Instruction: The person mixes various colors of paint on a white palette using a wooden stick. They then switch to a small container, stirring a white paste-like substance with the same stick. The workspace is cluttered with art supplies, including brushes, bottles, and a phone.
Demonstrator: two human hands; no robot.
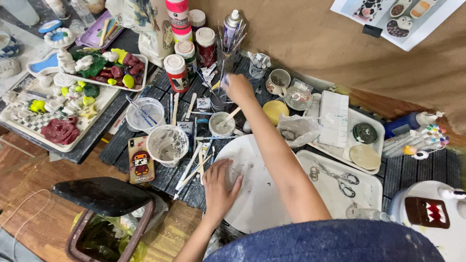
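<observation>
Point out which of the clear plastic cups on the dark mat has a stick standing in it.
The small cup just below the right hand: a pale wooden stick leans out of it. The two bigger cups to its left hold no stick.

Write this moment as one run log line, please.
left hand: flat on white board | right hand: at brush cup | phone: beside

Soft, even indoor light fills the scene, bright enough to read colours everywhere. Shadows are faint and short. Mild glare sits on the white plate [257, 194] and far-left bottles. Edges bend slightly; the near blue cloth [330, 242] is blurred.
</observation>
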